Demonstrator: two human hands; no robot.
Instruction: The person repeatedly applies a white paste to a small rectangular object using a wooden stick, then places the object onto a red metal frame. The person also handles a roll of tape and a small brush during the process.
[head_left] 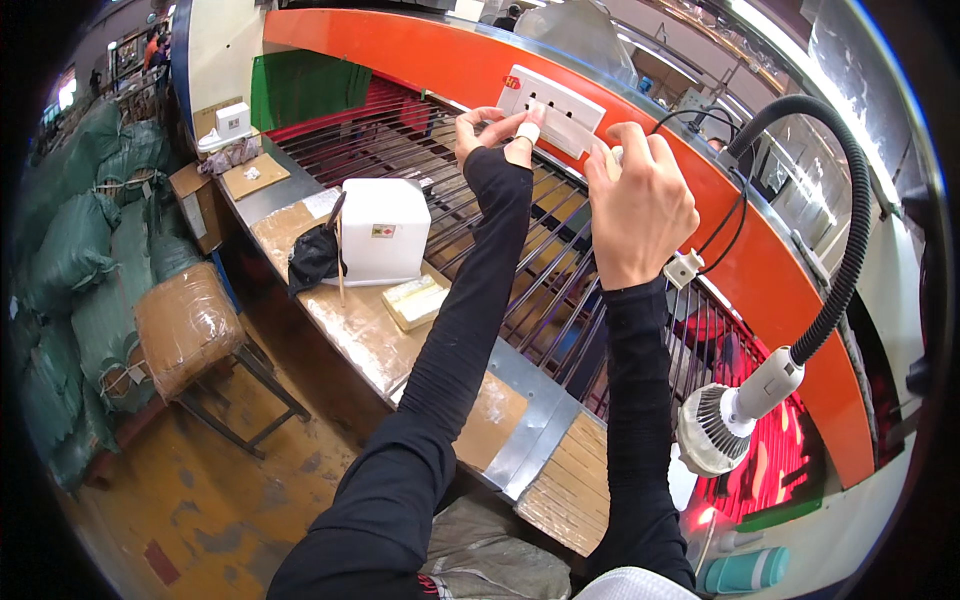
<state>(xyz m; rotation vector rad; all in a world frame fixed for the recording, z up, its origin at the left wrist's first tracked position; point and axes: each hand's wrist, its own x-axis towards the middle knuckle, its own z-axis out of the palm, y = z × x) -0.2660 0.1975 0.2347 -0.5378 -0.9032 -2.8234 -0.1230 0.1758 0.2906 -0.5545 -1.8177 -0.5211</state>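
Observation:
Both hands are raised in front of a white socket strip fixed to an orange beam. My left hand has its thumb and fingers brought together beside the strip's left part. A white wrap, like tape, shows on its thumb, and a small pale piece is at the fingertips, too small to name. Right of it, my right hand is closed, fingers curled, with a bit of something whitish at the thumb side. What that is stays mostly hidden. Black sleeves run up to both wrists.
Below the beam lies a rack of metal rods. A white box-shaped appliance and a yellowish block sit on the bench ledge. A lamp on a black flexible neck hangs right. A padded stool and green sacks are left.

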